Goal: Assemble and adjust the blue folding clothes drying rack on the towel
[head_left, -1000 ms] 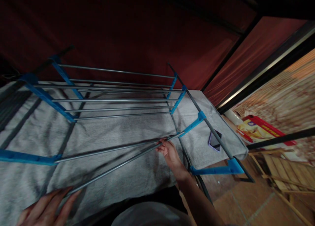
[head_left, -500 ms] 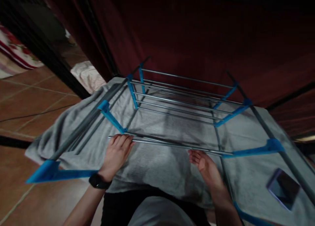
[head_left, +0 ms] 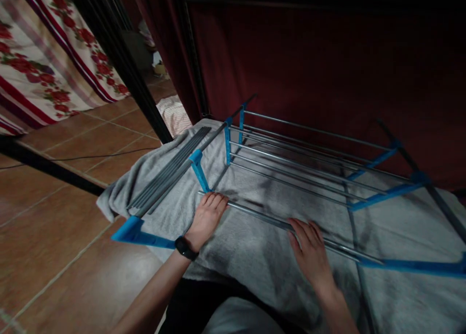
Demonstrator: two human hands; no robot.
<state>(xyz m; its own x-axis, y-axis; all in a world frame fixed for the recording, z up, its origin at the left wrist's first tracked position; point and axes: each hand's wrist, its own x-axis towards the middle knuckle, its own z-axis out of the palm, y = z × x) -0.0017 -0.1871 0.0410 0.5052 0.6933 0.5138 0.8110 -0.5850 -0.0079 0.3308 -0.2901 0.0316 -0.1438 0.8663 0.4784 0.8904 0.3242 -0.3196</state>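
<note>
My left hand (head_left: 209, 215), with a black watch at its wrist, is closed over the left part of a thin metal rod (head_left: 258, 216). The fingers of my right hand (head_left: 310, 250) are bent over the same rod farther right. That rod lies beside another thin rod at the near side of a partly assembled rack with blue plastic brackets (head_left: 199, 171) and grey side poles. Its right end overlaps a long blue bracket (head_left: 418, 267). Several crossbars (head_left: 291, 154) span the rack's far part.
Beneath the rack is a grey blanket (head_left: 251, 261). Several loose grey tubes (head_left: 174, 166) lie on it at the left. A dark red curtain (head_left: 309, 62) hangs behind, and a black post (head_left: 120, 57) rises at the left above the tiled floor (head_left: 73, 217).
The view has swung left, so the rack appears farther right and the phone is out of sight. My right hand, earlier loose just below the rod, now has its fingers over it.
</note>
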